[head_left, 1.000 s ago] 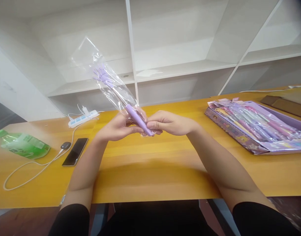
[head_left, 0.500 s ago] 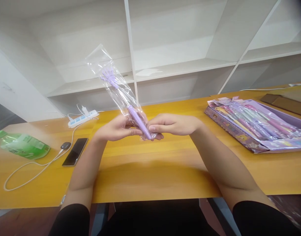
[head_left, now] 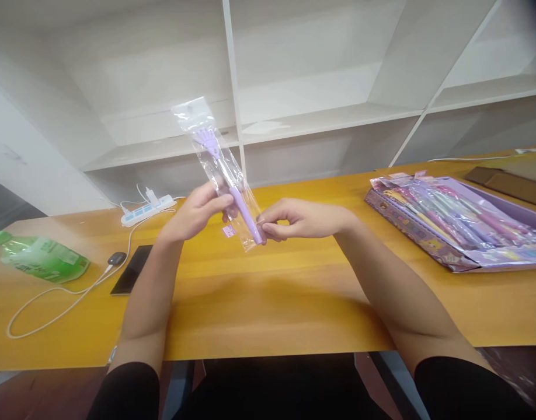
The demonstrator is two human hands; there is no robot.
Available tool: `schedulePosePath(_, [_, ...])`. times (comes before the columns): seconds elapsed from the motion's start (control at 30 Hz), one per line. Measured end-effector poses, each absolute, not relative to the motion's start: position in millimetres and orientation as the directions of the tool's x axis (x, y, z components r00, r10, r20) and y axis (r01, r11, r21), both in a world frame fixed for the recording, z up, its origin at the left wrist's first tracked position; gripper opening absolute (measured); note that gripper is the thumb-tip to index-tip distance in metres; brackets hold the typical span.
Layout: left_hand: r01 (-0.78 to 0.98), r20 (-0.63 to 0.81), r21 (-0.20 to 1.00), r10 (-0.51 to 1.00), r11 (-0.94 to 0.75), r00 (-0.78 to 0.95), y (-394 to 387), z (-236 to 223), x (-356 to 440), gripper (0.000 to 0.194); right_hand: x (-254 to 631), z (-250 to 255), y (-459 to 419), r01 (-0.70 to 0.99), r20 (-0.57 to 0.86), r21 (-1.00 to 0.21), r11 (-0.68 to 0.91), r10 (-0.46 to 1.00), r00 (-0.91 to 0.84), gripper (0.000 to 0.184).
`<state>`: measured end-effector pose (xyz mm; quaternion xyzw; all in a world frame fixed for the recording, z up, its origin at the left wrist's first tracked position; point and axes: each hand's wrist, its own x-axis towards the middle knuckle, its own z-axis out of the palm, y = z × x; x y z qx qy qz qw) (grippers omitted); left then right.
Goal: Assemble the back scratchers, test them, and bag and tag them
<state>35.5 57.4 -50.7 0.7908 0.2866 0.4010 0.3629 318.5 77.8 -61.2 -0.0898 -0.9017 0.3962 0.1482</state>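
Observation:
A purple back scratcher (head_left: 244, 213) with a claw-shaped head and a silver shaft lies inside a clear plastic bag (head_left: 193, 114). It tilts up to the left above the table. My left hand (head_left: 202, 211) is closed on the bagged scratcher around its middle, thumb in front and some fingers hidden behind. My right hand (head_left: 294, 219) pinches the bag at the handle's lower end, thumb and forefinger together. A small purple label (head_left: 229, 231) shows just below my left fingers; what it is fixed to is unclear.
On the right, a purple patterned display box (head_left: 425, 233) holds several bagged scratchers. To the left are a green-capped bottle (head_left: 44, 256), a phone (head_left: 130, 277), a white cable (head_left: 58, 291) and a power strip (head_left: 149, 211). White shelves (head_left: 320, 125) stand behind the wooden table (head_left: 259, 315).
The bagged scratcher has shifted right and its top has come lower. My left hand has slid up from the handle toward the shaft. The small purple label has come into view.

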Motion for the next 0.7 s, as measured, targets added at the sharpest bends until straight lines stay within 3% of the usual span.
schedulePosePath(0.17, [0.093, 0.548, 0.811, 0.807, -0.577, 0.220, 82.0, -52.9, 24.3, 0.033, 311.7, -68.9, 79.7, 0.167, 0.119, -0.696, 0.698, 0.342, -0.932, 0.022])
schedulePosePath(0.3, [0.032, 0.568, 0.820, 0.820, -0.571, 0.066, 96.3, -50.3, 21.3, 0.035, 304.9, -81.2, 88.7, 0.231, 0.042, -0.658, 0.717, 0.340, -0.939, 0.020])
schedulePosePath(0.53, [0.073, 0.612, 0.791, 0.782, -0.608, -0.117, 108.4, -54.4, 16.8, 0.044, 287.8, -107.2, 105.4, 0.337, -0.149, -0.649, 0.682, 0.321, -0.935, 0.025])
schedulePosePath(0.7, [0.195, 0.669, 0.738, 0.739, -0.647, -0.082, 105.2, -55.4, 16.7, 0.042, 273.5, -125.9, 111.1, 0.371, -0.260, -0.660, 0.653, 0.265, -0.929, 0.031])
